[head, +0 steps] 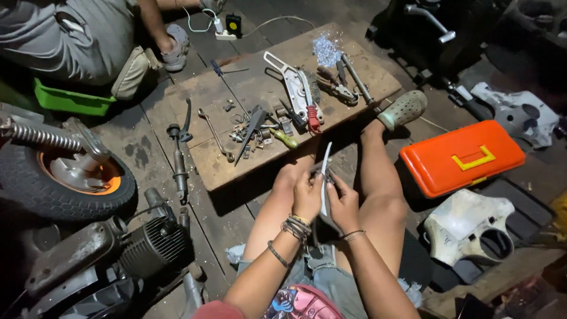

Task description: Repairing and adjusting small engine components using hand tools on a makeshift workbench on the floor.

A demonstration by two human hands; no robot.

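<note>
Grip, left hand (pixel 307 196): fingers pinching the white strip (pixel 325 171) at 9 o'clock.
Grip, right hand (pixel 344 204): pinching it at 3 o'clock.
Strip: upright above the knees.
Board (pixel 207 94): 12 o'clock, carrying tools.

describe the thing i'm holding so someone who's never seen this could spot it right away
Start at the wooden board strewn with tools on the plank floor, then look just below its near edge, between the seated person's knees. There the left hand and right hand hold a thin, pale, slightly curved metal strip upright. Unlike the tools on the board, it is lifted clear.
</note>
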